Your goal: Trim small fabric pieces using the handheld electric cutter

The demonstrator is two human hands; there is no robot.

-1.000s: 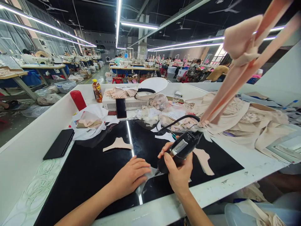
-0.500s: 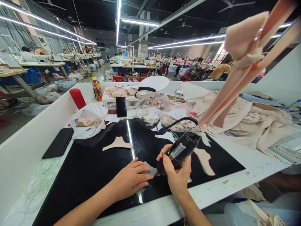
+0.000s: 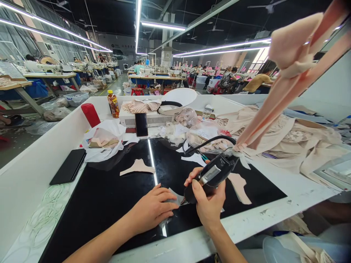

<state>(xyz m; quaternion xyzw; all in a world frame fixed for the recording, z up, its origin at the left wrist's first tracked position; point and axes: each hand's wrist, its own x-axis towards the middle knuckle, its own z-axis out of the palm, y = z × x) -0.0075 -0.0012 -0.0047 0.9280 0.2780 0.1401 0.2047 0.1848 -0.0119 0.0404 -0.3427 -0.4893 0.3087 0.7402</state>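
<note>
Free lane over black surface (image 3: 87, 208), left of left hand (image 3: 155, 204); beige piece (image 3: 137, 167) lies far of hand. Right: black tool (image 3: 212, 175), cable (image 3: 216, 138), hanging strips (image 3: 264, 111) bar way.

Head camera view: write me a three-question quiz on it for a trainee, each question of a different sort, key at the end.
1. Multiple choice. What does the right hand hold?
a) a ruler
b) the black corded tool
c) a stapler

2. True or false. The left hand lies over part of a thin greyish piece.

3. Short answer. Which is nearer the red object: the drink bottle or the phone?

Key
1. b
2. True
3. The drink bottle
</note>
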